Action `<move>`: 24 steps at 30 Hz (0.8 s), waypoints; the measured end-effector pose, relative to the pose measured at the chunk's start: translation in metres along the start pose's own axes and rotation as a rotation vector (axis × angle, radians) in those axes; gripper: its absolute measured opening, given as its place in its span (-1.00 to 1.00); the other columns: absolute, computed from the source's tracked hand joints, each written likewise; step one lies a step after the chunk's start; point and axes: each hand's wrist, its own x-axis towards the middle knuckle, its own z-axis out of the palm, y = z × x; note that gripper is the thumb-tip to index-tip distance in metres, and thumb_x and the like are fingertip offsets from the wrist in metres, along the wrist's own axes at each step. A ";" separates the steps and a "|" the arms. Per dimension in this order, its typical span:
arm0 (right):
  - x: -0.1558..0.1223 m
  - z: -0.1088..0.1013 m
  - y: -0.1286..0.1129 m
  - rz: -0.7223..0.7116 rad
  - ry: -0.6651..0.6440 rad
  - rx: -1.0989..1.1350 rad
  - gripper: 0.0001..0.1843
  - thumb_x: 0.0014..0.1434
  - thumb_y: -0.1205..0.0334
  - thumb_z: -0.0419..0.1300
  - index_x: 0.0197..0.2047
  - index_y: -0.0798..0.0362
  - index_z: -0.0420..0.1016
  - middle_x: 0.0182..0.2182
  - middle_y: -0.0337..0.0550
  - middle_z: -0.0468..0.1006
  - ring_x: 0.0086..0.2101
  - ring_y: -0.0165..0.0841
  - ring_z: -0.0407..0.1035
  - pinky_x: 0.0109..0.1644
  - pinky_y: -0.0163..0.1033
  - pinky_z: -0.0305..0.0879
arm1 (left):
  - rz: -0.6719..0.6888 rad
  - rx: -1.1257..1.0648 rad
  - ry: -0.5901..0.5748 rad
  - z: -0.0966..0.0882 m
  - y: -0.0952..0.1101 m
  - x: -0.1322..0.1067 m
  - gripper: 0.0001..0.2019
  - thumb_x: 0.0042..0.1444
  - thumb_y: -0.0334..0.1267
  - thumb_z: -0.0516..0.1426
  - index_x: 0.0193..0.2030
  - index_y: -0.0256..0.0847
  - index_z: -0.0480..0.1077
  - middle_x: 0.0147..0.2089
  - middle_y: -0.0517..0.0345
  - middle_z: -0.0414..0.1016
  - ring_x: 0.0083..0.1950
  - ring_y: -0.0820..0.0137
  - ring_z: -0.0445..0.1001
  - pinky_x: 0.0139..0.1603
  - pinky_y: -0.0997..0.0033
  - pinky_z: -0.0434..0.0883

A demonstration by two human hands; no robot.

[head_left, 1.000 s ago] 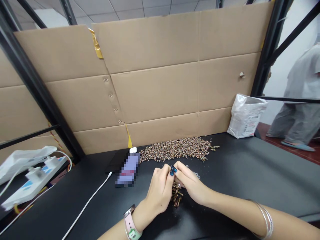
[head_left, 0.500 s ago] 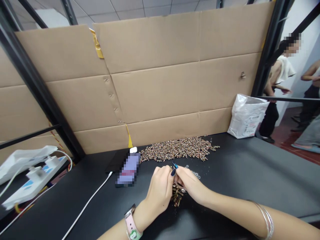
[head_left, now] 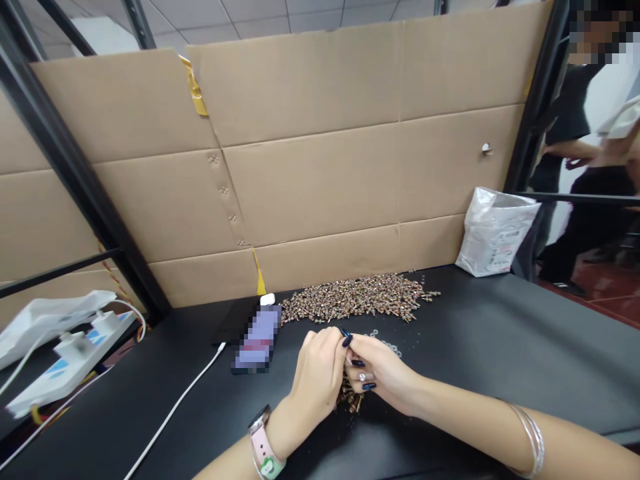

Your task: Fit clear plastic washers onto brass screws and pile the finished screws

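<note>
Meeting at the fingertips over the desk (head_left: 475,347), left hand (head_left: 320,373) and right hand (head_left: 387,373) are both curled narrow. Whether a part is pinched between them can't be told; the grip is hidden by the fingers. Left hand is seen from its back; the right is turned so that dark blue nails and a ring (head_left: 363,377) are shown.

A small cluster of brassy screws (head_left: 355,403) is seen just below both hands, partly covered by them. The main screw pile (head_left: 360,297) is spread beyond the hands, against the cardboard panel (head_left: 310,173). A few flat washers (head_left: 393,349) are scattered just past the right hand.

Left of the left hand, a phone (head_left: 257,339), screen pixelated, is laid near a white cable (head_left: 175,400); a small white case (head_left: 267,300) is placed at its far end. A plastic bag (head_left: 495,233) is stood well off, beyond and right of the right hand. A watch (head_left: 264,445) is worn on the left wrist, bangles (head_left: 533,440) on the right forearm.
</note>
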 end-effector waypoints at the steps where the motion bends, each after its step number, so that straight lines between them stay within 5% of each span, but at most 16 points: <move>1: 0.000 0.001 -0.001 0.010 -0.009 0.020 -0.65 0.08 0.04 0.18 -0.49 0.06 0.12 -0.60 -0.41 0.07 -0.63 -0.58 -0.13 -0.55 -0.38 -0.20 | -0.003 0.000 0.000 0.000 0.000 0.000 -0.68 0.32 -0.27 -0.27 -0.45 -0.18 0.09 -0.45 0.20 0.24 -0.43 0.39 0.17 -0.32 0.36 0.09; 12: 0.002 -0.005 0.003 -0.137 0.015 -0.223 -0.60 0.13 -0.05 0.12 -0.50 0.05 0.09 -0.63 -0.41 0.06 -0.62 -0.56 -0.11 -0.55 -0.38 -0.14 | 0.012 -0.139 -0.078 -0.005 0.000 0.000 -0.70 0.32 -0.26 -0.25 -0.37 -0.19 0.19 -0.34 0.14 0.33 -0.29 0.38 0.28 -0.18 0.33 0.18; 18: -0.002 -0.001 0.002 -0.187 0.034 -0.250 -0.53 0.08 -0.15 0.12 -0.51 0.04 0.07 -0.62 -0.41 0.09 -0.61 -0.56 -0.07 -0.54 -0.39 -0.11 | 0.047 -0.253 -0.074 -0.007 0.004 0.002 -0.63 0.33 -0.29 -0.27 -0.49 -0.21 0.11 -0.46 0.22 0.29 -0.39 0.44 0.24 -0.26 0.38 0.14; 24: -0.001 -0.003 -0.001 -0.092 0.089 -0.271 -0.65 0.13 0.01 0.06 -0.52 0.04 0.08 -0.64 -0.41 0.07 -0.65 -0.57 -0.08 -0.58 -0.39 -0.13 | 0.068 -0.033 -0.055 -0.005 0.006 0.001 -0.67 0.32 -0.29 -0.25 -0.43 -0.21 0.16 -0.41 0.16 0.30 -0.38 0.40 0.21 -0.30 0.34 0.09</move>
